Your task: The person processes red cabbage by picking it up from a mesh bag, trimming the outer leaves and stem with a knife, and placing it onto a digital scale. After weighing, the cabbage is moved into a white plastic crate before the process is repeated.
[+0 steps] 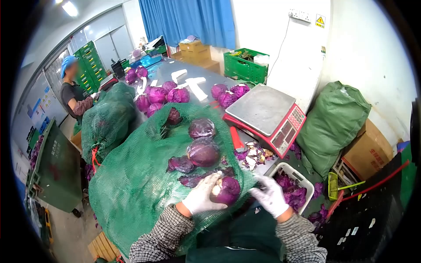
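My left hand (202,196), in a white glove, is closed round the left side of a purple cabbage (229,191) whose pale cut stem faces it. To the right of that cabbage, my gloved right hand (270,195) has its fingers apart and holds nothing. Green mesh netting (136,184) spreads under the cabbage and across the table's near part. Two more cabbages (203,152) and loose dark leaves (180,164) lie on the netting beyond my left hand.
A red scale (262,109) stands on the table (210,81), near a red-handled tool (237,139) and leaf scraps. A white basket (310,186) holds purple leaves. Further back are more cabbages (156,94), a filled net sack (105,118) and a person (74,90) in a blue cap.
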`<state>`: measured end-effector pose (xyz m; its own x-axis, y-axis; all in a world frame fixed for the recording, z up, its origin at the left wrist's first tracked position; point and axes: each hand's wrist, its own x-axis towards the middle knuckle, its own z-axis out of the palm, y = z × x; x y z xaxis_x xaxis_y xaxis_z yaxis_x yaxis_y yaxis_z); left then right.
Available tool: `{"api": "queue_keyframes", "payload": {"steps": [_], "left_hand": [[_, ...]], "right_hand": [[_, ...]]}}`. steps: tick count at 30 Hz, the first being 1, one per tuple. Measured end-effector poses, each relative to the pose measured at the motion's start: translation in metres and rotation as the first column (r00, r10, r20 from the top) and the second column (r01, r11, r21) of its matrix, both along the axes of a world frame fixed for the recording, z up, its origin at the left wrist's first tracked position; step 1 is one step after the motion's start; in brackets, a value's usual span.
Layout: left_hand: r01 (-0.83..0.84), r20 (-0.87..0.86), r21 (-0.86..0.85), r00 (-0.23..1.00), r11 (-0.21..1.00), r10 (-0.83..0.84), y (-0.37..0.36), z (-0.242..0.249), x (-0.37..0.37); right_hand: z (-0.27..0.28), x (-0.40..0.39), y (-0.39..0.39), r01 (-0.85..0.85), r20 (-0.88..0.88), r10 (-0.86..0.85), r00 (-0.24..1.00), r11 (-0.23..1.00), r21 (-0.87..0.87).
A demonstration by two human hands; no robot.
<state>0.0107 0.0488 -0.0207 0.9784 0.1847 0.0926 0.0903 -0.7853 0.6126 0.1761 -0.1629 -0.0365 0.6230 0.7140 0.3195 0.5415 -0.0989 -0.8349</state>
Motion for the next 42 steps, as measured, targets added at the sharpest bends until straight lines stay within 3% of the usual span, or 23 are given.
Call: {"api": "queue_keyframes", "payload": {"steps": [2,7,11,17,20,23,25,26,29,31,33,35,36,37,38,39,40,42], "left_hand": [[0.062,0.036,0.212,0.997,0.975,-0.071,-0.008,-0.003,0.002],[-0.153,0.046,0.099,0.988,0.983,0.149,-0.031,0.001,0.006],[-0.226,0.031,0.094,0.974,0.970,0.224,-0.040,-0.002,0.007],[-0.241,-0.009,0.123,0.970,0.963,0.244,-0.044,0.003,0.013],[-0.236,0.061,0.186,0.972,0.954,0.229,-0.044,0.002,0.013],[-0.223,0.105,0.203,0.973,0.953,0.205,-0.042,0.001,0.013],[-0.217,0.174,0.218,0.968,0.951,0.181,-0.040,-0.004,0.011],[-0.186,0.218,0.227,0.966,0.956,0.136,-0.038,-0.010,0.006],[-0.123,0.290,0.155,0.954,0.980,0.074,-0.032,-0.023,-0.018],[-0.099,0.332,0.073,0.941,0.992,0.069,-0.026,-0.031,-0.028],[-0.119,0.361,-0.003,0.926,0.993,0.112,-0.025,-0.039,-0.036],[-0.130,0.355,-0.016,0.926,0.991,0.127,-0.022,-0.041,-0.036],[-0.130,0.345,-0.013,0.930,0.991,0.126,-0.021,-0.039,-0.034],[-0.125,0.335,-0.009,0.935,0.992,0.121,-0.020,-0.038,-0.031],[-0.101,0.374,0.003,0.923,0.995,0.092,-0.019,-0.039,-0.028],[-0.082,0.359,0.011,0.930,0.997,0.072,-0.019,-0.036,-0.024],[-0.064,0.342,0.023,0.938,0.998,0.052,-0.018,-0.032,-0.021],[-0.025,0.241,0.033,0.970,0.999,0.017,-0.011,-0.027,-0.020]], "right_hand": [[0.013,-0.019,0.020,-0.130,0.106,0.127,0.986,0.991,0.014],[0.007,-0.018,0.033,-0.187,0.225,0.192,0.955,0.981,-0.043],[0.009,-0.017,0.032,-0.135,0.261,0.156,0.953,0.986,-0.098],[0.003,-0.021,0.050,0.092,0.446,-0.033,0.894,0.989,-0.112],[-0.001,-0.010,0.057,0.111,0.504,-0.055,0.862,0.991,-0.081],[-0.003,-0.004,0.068,0.116,0.525,-0.063,0.849,0.991,-0.070],[-0.013,0.011,0.073,0.249,0.526,-0.105,0.844,0.946,-0.210],[-0.023,0.024,0.075,0.320,0.466,-0.229,0.854,0.939,-0.125],[-0.037,0.042,0.047,0.337,0.308,-0.288,0.907,0.934,-0.121],[-0.060,0.059,0.016,0.437,0.213,-0.399,0.892,0.881,-0.180],[-0.076,0.079,-0.025,0.538,0.127,-0.525,0.842,0.832,-0.131],[-0.089,0.085,-0.062,0.571,0.275,-0.505,0.818,0.767,-0.293],[-0.045,0.062,-0.058,0.484,0.185,-0.447,0.875,0.799,-0.357],[-0.042,0.055,-0.055,0.447,0.166,-0.416,0.894,0.798,-0.404],[-0.042,0.038,-0.041,0.330,0.074,-0.328,0.942,0.944,-0.008],[-0.032,0.027,-0.029,0.231,0.165,-0.218,0.962,0.971,-0.066],[-0.017,0.011,-0.017,0.064,0.096,-0.060,0.994,0.997,-0.037],[0.009,-0.013,0.010,-0.218,0.138,0.211,0.968,0.975,0.033]]}}
